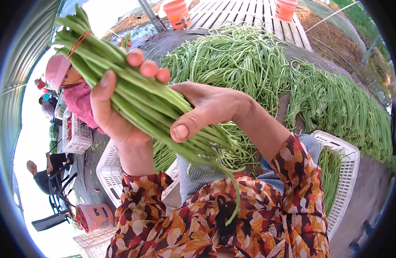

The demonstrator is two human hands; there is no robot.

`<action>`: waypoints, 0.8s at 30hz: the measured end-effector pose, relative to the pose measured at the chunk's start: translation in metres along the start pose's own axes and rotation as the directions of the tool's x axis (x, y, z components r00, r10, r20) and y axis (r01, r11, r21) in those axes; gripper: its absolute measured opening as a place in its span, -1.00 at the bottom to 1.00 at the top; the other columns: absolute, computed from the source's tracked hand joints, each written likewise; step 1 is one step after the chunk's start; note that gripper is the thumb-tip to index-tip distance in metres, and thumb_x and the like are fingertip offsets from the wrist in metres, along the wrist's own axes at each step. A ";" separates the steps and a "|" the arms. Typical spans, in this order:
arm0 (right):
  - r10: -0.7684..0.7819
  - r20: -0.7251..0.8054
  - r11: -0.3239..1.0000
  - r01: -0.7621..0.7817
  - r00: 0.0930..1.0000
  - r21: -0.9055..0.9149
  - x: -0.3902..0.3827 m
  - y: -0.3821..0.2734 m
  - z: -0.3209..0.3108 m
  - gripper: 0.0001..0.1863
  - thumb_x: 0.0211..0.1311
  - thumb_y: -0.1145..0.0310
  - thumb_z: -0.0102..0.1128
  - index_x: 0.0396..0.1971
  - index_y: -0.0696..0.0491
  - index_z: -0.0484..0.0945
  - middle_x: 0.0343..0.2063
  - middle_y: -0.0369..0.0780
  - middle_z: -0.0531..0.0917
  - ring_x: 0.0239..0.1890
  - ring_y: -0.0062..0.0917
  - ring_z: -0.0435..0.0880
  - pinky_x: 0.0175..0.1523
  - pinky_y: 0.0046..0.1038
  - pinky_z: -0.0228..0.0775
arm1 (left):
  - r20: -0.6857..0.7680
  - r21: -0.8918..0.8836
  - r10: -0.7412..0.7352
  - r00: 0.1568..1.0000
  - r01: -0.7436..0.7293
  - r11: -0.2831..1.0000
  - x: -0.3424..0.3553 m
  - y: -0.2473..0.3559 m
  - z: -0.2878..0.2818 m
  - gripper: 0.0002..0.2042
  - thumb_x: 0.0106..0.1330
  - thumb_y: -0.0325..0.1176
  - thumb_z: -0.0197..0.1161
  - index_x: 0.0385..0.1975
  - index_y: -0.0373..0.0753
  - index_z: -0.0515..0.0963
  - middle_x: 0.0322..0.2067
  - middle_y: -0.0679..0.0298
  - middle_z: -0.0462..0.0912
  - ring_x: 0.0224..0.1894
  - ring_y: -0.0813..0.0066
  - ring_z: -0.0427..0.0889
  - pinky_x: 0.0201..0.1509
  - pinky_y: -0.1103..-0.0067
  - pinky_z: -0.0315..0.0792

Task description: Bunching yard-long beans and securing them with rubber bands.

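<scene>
1. Bean bundle [148, 93], green, is held mid-view, slanting up toward ten o'clock, where a red band [79, 44] circles it.
2. Left hand [117, 118] wraps it, fingers curled round.
3. Right hand [211, 104] grips lower down, thumb across the stems.
4. Loose bean heap [226, 64] sprawls at twelve o'clock; a white crate [351, 170] sits at four.

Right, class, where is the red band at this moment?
In the head view, the red band is at the upper left, around the bundle of beans near its upper end, beyond the left hand.
</scene>
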State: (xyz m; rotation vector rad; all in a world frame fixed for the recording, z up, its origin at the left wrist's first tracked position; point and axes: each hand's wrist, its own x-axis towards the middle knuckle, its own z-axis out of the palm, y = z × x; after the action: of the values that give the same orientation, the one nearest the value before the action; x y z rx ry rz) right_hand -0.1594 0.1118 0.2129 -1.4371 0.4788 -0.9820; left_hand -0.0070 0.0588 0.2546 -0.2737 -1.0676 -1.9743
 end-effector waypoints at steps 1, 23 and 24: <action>0.001 -0.009 1.000 -0.001 1.000 -0.003 -0.004 -0.001 -0.002 -0.13 -0.22 -0.06 0.49 -0.01 0.30 0.41 -0.21 -0.14 0.60 -0.14 -0.52 0.57 -0.01 -0.51 0.41 | -0.007 0.039 0.002 1.000 -0.002 0.999 0.004 -0.005 0.004 -0.66 0.27 -0.23 0.09 -0.05 -0.30 0.36 -0.19 0.16 0.50 -0.16 0.31 0.54 0.02 0.27 0.44; 0.033 -0.463 0.964 -0.151 0.886 -0.219 -0.058 0.081 0.001 -0.75 0.18 0.37 0.23 -0.20 0.19 0.57 -0.34 -0.23 0.69 -0.29 -0.61 0.63 -0.14 -0.57 0.47 | -0.661 0.024 -0.106 0.743 0.163 0.986 -0.118 0.026 -0.089 -0.68 0.20 -0.44 0.15 -0.05 -0.37 0.38 0.02 0.08 0.47 0.20 0.18 0.38 0.35 0.14 0.18; 0.102 -0.403 0.993 -0.119 0.909 -0.018 -0.061 0.090 0.009 -0.84 0.19 0.46 0.20 -0.25 0.19 0.59 -0.35 -0.24 0.69 -0.29 -0.63 0.63 -0.12 -0.57 0.48 | -0.693 0.036 -0.093 0.714 0.163 0.986 -0.126 0.030 -0.095 -0.67 0.19 -0.45 0.15 -0.04 -0.37 0.38 0.04 0.07 0.46 0.22 0.17 0.36 0.35 0.13 0.18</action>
State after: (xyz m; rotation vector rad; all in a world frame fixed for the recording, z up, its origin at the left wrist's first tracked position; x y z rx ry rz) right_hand -0.1618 0.1519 0.1121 -1.2282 0.8788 -1.1858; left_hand 0.1115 0.0508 0.1464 0.5842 -0.6799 -1.8849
